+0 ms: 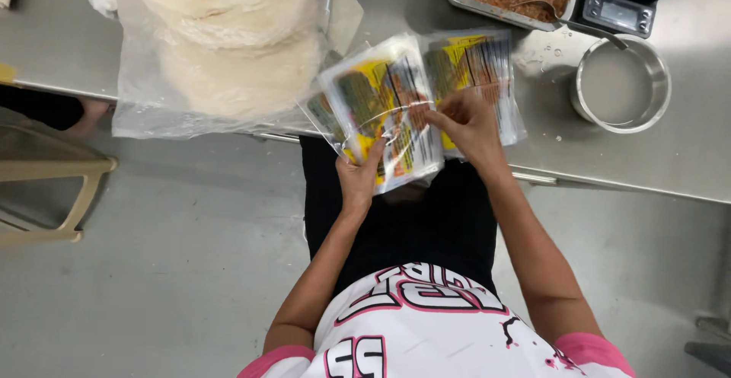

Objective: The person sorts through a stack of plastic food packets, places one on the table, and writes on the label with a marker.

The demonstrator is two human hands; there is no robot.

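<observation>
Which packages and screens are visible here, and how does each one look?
Printed pouches: clear, yellow-printed, held by left hand and right hand.
More pouches: lying flat on table edge.
Flatbread bag: clear plastic, pale discs, upper left.
Scale screen: small grey rectangle on black scale.

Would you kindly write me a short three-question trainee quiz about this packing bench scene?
1. True or false: both hands grip the printed plastic bags.
2. What stands right of the bags? A) metal bowl B) glass jar C) paper cup
3. The bagged flatbreads lie on the person's ____ side.

Key:
1. True: the left hand holds the lower edge and the right hand pinches the top.
2. A, the metal bowl.
3. Left.
</observation>
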